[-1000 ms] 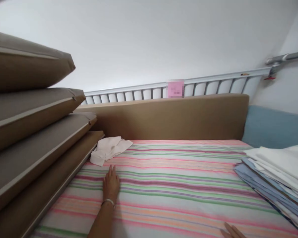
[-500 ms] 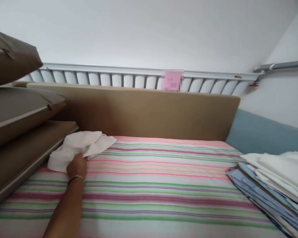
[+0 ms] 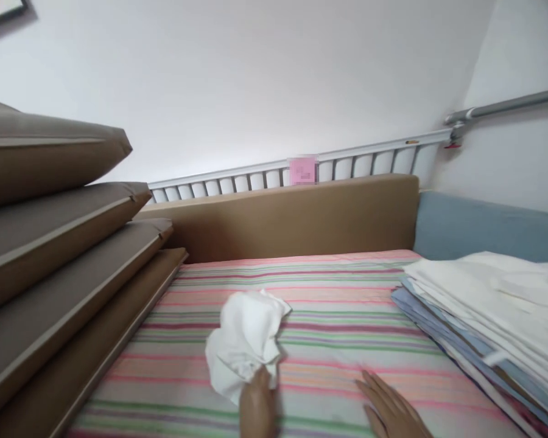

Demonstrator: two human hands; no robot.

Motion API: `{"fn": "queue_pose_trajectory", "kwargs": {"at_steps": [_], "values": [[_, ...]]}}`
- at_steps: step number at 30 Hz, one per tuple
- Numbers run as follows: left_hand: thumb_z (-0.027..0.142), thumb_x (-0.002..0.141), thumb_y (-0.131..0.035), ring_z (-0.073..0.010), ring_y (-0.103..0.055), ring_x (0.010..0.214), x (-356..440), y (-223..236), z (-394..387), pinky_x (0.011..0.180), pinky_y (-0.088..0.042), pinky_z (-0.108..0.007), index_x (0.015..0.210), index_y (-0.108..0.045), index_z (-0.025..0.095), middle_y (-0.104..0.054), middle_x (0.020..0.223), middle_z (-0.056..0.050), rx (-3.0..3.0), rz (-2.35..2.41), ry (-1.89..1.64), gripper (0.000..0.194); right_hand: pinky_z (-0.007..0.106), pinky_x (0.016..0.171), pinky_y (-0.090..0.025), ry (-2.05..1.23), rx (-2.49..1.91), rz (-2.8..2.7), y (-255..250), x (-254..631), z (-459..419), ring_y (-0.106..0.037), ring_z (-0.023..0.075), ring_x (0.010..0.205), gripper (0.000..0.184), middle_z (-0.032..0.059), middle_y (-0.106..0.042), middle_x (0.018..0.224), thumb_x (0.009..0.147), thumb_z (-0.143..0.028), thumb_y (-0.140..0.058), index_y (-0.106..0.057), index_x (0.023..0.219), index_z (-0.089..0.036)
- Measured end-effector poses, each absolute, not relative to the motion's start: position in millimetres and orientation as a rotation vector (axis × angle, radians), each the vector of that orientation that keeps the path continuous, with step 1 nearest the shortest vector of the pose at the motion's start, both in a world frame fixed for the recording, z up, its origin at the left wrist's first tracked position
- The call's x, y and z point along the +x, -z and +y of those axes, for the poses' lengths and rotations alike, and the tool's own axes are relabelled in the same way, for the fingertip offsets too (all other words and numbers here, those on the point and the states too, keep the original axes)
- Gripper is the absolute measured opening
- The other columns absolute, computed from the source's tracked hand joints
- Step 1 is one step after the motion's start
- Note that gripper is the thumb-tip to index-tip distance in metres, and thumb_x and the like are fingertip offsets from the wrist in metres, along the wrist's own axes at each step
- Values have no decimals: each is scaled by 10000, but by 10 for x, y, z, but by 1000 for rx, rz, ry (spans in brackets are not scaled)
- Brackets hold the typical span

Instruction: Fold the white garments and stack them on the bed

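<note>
My left hand (image 3: 258,401) is closed on the near edge of a crumpled white cloth (image 3: 244,340). The cloth is bunched over the striped bedsheet (image 3: 329,340); whether it is a garment I cannot tell. Further right, my right hand (image 3: 393,407) has its fingers stretched out and spread, palm down at the sheet, holding nothing. Part of each hand is cut off by the bottom edge of the view.
A tall stack of brown-grey cushions (image 3: 73,255) rises on the left. At the right lies a pile of folded white and blue clothes (image 3: 488,304). Behind stand a brown padded board (image 3: 301,219), a blue panel (image 3: 484,225) and a white radiator (image 3: 237,182).
My left hand has drawn the white cloth away from the cushion stack, toward me and to the right. My right hand has come into view. The camera has turned left and tilted.
</note>
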State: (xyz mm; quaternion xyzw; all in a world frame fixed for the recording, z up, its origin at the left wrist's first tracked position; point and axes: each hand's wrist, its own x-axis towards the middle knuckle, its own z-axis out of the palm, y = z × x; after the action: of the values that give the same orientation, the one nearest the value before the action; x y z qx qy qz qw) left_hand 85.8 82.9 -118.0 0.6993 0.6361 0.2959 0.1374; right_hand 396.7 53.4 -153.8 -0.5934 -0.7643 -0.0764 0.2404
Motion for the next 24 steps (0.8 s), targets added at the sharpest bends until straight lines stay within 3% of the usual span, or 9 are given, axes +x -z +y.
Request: {"fn": "queue_pose_trajectory", "kwargs": {"at_steps": [5, 9, 11, 13, 15, 18, 22, 24], "values": [[184, 781, -458, -193, -550, 1150, 1657, 977, -78, 1003, -434, -338, 1156, -601, 236, -598, 1247, -77, 2075, 1450, -852, 405, 438, 1030, -357, 59, -1702, -2081, 1232, 3775, 424, -451, 246, 1245, 426, 54, -509, 1335, 867, -369, -409, -575, 1233, -229], [260, 844, -394, -211, -513, 1184, 1136, 570, -202, 1031, -397, -421, 1184, -561, 170, -577, 1258, -125, 2051, 1642, -1085, 390, 438, 1055, -320, -85, -1707, -2125, 1140, 3772, 135, -412, 236, 1276, 438, 68, -482, 1358, 858, -306, -405, -551, 1260, -213], [299, 818, -458, -257, -486, 1204, 803, 449, -149, 1023, -388, -461, 1225, -515, 108, -546, 1275, -175, 2014, 1894, -1099, 453, 447, 1071, -294, -160, -1676, -2143, 1128, 3787, -111, -380, 236, 1298, 444, 61, -446, 1388, 870, -331, -397, -531, 1281, -229], [277, 756, -551, -282, -444, 1238, 628, 432, -113, 1020, -375, -469, 1214, -529, 129, -497, 1328, -165, 2082, 1984, -984, 482, 455, 1082, -270, -219, -1642, -2142, 1132, 3802, -375, -346, 234, 1318, 449, 42, -415, 1412, 887, -369, -375, -506, 1302, -260], [201, 728, -558, -285, -396, 1278, 629, 488, -124, 1030, -349, -462, 1064, -630, 196, -487, 1354, -105, 2186, 1978, -830, 344, 457, 1091, -254, -274, -1630, -2125, 1142, 3815, -612, -319, 231, 1333, 458, 26, -392, 1426, 886, -383, -372, -481, 1321, -286], [123, 757, -464, -262, -394, 1279, 769, 557, -200, 1036, -311, -430, 837, -674, 207, -553, 1287, -67, 2215, 2005, -712, 240, 451, 1100, -242, -365, -1658, -2083, 1153, 3830, -874, -297, 228, 1344, 491, 21, -377, 1435, 836, -325, -422, -479, 1322, -286], [62, 740, -418, -221, -573, 1047, 869, 446, -286, 937, -371, -382, 1090, -591, 175, -661, 1063, -99, 2133, 1996, -686, 406, 440, 1103, -238, -505, -1671, -1980, 1156, 3834, -1069, -298, 239, 1343, 538, 38, -399, 1423, 720, -240, -489, -557, 1254, -252], [56, 746, -400, -206, -606, 943, 950, 350, -351, 880, -397, -351, 1132, -566, 166, -683, 964, -92, 2160, 1926, -683, 435, 442, 1102, -236, -616, -1641, -1843, 1129, 3781, -1127, -325, 264, 1328, 467, 65, -457, 1383, 690, -265, -522, -640, 1140, -219]]}}
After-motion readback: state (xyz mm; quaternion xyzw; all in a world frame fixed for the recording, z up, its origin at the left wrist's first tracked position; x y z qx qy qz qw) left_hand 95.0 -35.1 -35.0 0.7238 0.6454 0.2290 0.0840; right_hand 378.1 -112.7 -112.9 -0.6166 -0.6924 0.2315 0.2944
